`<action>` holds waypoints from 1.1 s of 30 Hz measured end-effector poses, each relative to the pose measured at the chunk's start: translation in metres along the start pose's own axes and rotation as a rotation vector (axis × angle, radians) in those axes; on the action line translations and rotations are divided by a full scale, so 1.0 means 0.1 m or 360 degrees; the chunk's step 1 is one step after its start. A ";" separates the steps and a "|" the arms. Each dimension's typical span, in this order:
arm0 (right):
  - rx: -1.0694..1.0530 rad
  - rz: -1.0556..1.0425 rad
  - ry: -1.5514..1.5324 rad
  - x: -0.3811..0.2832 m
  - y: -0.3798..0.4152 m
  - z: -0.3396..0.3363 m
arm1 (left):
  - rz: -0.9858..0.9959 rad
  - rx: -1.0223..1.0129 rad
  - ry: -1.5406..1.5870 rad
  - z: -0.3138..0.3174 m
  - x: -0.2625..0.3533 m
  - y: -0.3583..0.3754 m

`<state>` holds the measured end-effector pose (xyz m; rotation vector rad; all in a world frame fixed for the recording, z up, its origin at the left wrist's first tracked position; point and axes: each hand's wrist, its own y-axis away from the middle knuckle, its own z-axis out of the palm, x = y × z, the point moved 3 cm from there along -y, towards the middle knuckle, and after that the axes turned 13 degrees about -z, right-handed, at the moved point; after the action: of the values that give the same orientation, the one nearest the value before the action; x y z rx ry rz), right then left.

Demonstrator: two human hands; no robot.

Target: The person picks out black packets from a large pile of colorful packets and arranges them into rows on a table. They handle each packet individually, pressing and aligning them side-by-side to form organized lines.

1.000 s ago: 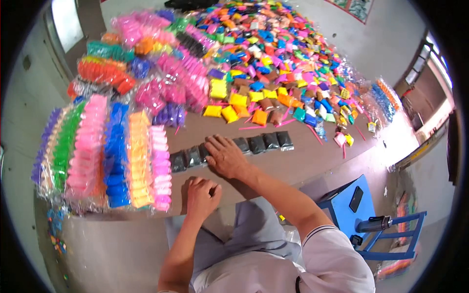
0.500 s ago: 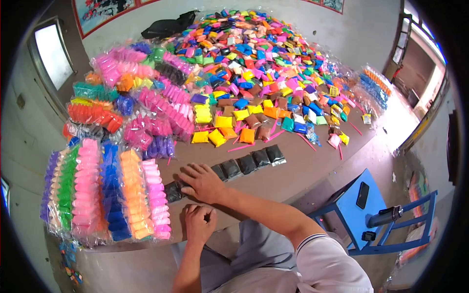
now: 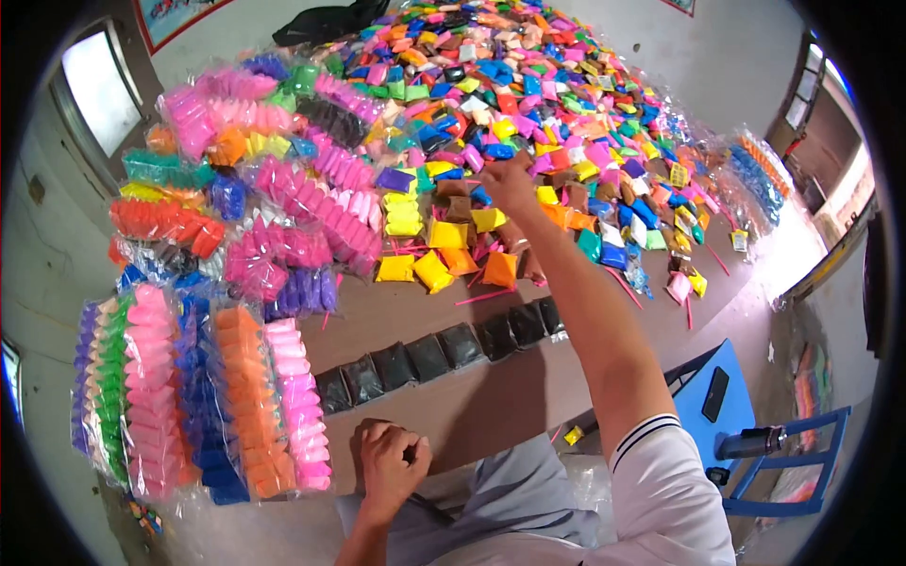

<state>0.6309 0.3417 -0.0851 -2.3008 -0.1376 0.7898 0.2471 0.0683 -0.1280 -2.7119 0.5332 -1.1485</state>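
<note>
Desk (image 3: 444, 404) with a brown top fills the middle of the room, its far edge hidden under a pile (image 3: 528, 85) of coloured packets. Bagged rows (image 3: 151, 396) crowd the left edge down to the near left corner. A black strip (image 3: 411, 363) of packets lies along the near edge, from the rows to the right forearm. The left hand (image 3: 392, 462) rests at the near edge, fingers curled in; the right hand (image 3: 508, 184) is at the pile, fingers bunched narrow. I cannot tell what either holds. Beyond the right edge, a blue chair (image 3: 736, 377) bears a phone (image 3: 715, 394) and bottle (image 3: 750, 443); pale walls (image 3: 727, 66) and a bright doorway (image 3: 835, 179) lie behind
</note>
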 end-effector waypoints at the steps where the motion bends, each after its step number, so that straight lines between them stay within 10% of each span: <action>1: 0.0026 -0.0020 -0.0028 0.11 -0.12 0.06 | -0.0017 -0.0005 -0.0003 0.00 -0.02 -0.01; 24: -0.0333 0.0542 0.0489 1.01 -1.46 1.46 | -0.0318 -0.0352 0.0201 -0.07 -0.12 -0.08; 30: -0.0765 -0.0070 0.0593 0.30 -1.24 0.82 | -0.0451 -0.0354 0.0385 -0.09 -0.15 -0.08; 33: -0.0457 0.0578 -0.0834 -0.16 -0.68 0.32 | -0.0403 -0.0369 0.0401 -0.12 -0.11 -0.11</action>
<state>0.6068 0.4066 -0.0521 -2.3579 -0.0688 1.6463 0.2346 0.0828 -0.1240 -2.9130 0.3810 -1.6004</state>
